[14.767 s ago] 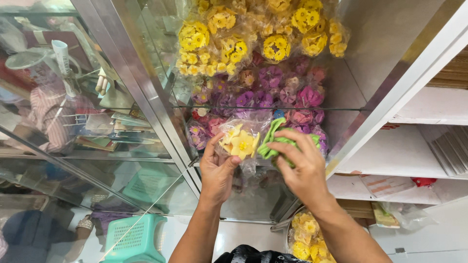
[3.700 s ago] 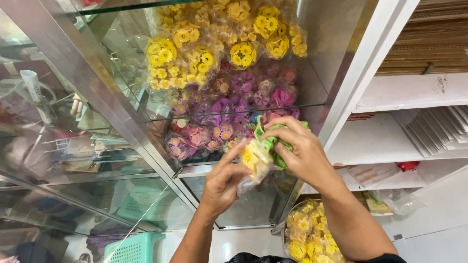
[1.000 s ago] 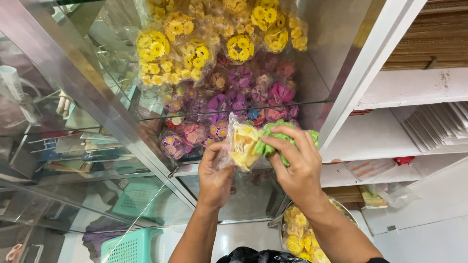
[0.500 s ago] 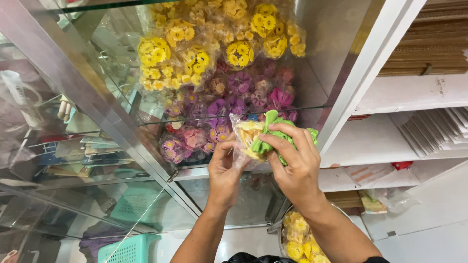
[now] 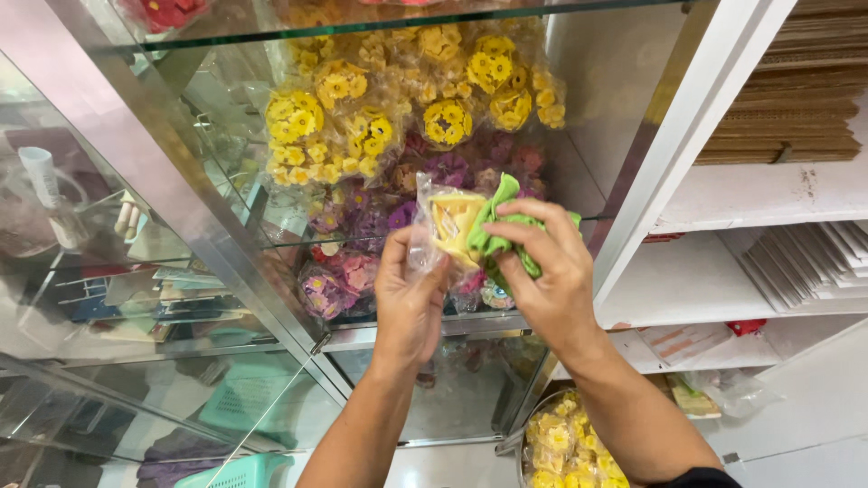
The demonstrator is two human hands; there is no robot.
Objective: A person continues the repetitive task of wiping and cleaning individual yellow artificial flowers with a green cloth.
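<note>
Left hand (image 5: 411, 303) grips clear packet (image 5: 443, 226), lifted higher than half a second ago; right hand (image 5: 542, 267), at 3 o'clock, clutches green cloth (image 5: 495, 237); wrapping ongoing.

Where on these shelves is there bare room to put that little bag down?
The white shelf right of the cabinet post looks bare, bordered by flat white sheets further right. The glass shelves are crowded with bagged yellow flowers and purple flowers. Both hands, left hand and right hand, hold the small clear bag.
</note>
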